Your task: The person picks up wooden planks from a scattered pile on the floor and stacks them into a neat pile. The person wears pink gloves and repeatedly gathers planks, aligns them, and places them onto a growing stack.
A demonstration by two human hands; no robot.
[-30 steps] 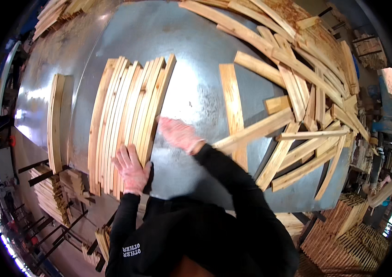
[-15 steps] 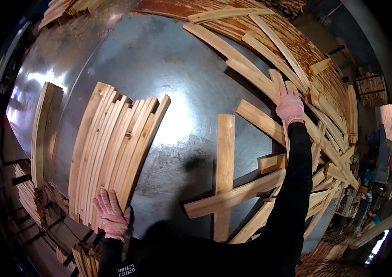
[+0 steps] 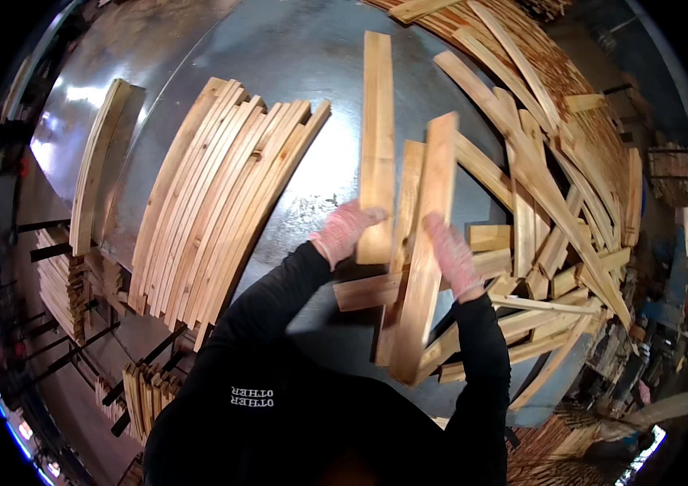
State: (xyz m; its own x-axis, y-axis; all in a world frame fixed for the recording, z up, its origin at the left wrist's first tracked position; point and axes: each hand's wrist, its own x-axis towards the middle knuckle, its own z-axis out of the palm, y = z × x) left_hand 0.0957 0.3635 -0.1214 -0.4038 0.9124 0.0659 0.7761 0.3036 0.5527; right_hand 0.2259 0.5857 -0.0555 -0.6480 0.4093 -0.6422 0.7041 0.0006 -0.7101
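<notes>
My left hand (image 3: 344, 232), in a pinkish glove, grips a wooden board (image 3: 377, 138) near its lower end, the thumb lying across its face. Just to the right, my right hand (image 3: 452, 257), gloved the same way, is closed on the right edge of a second wooden board (image 3: 438, 182). Both boards point away from me, side by side with a gap. Behind and between them another board (image 3: 410, 178) shows in part, and a crosswise board (image 3: 367, 292) lies beneath. How the fingers wrap under each held board is hidden.
A row of boards set edge to edge (image 3: 222, 202) lies on the metal table (image 3: 287, 61) at left. Farther left is a separate board (image 3: 101, 162). A loose, criss-crossed pile of boards (image 3: 551, 190) covers the right side. Stacked wood (image 3: 60, 283) stands beyond the left edge.
My left hand has left the row of boards and moved right, onto a board. My right hand has come back from the pile toward me with a board. The view has shifted.
</notes>
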